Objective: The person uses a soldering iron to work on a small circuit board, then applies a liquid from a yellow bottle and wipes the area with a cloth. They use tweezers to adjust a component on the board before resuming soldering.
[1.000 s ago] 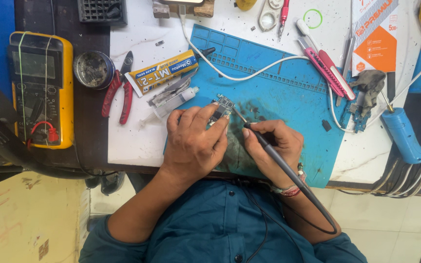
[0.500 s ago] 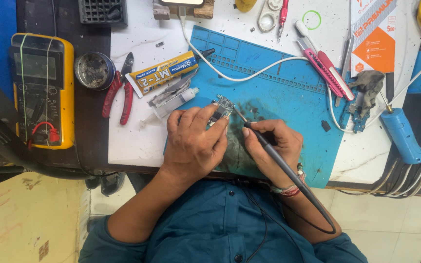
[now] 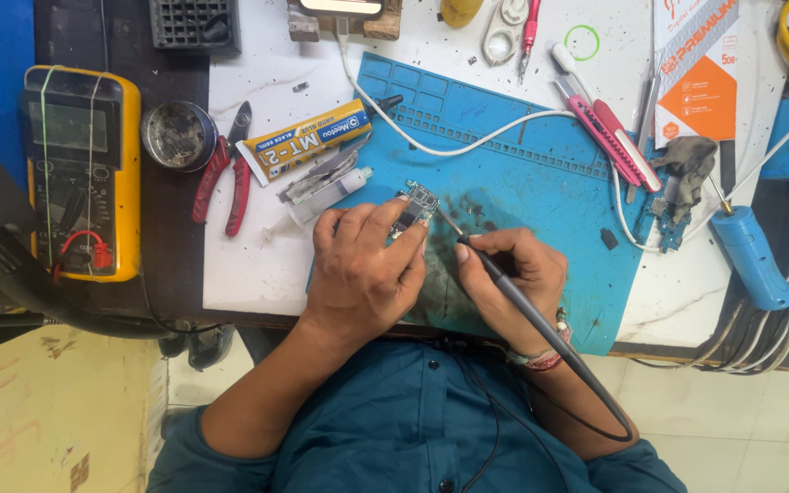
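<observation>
My left hand (image 3: pixel 362 269) pinches a small circuit board (image 3: pixel 416 203) and holds it down on the blue work mat (image 3: pixel 541 173). My right hand (image 3: pixel 513 283) grips a dark soldering iron (image 3: pixel 504 288) like a pen. Its thin tip (image 3: pixel 445 219) touches the board's right edge. The iron's black cord runs down past my right wrist and over my blue shirt. Most of the board is hidden under my left fingers.
Left of the mat lie a yellow glue tube (image 3: pixel 308 141), a syringe (image 3: pixel 317 196), red-handled pliers (image 3: pixel 226 173), a round tin (image 3: pixel 175 135) and a yellow multimeter (image 3: pixel 79 173). Pink cutters (image 3: pixel 609 132), a white cable (image 3: pixel 468 146), another small board (image 3: pixel 664 215) and a blue-handled tool (image 3: pixel 751 256) lie right.
</observation>
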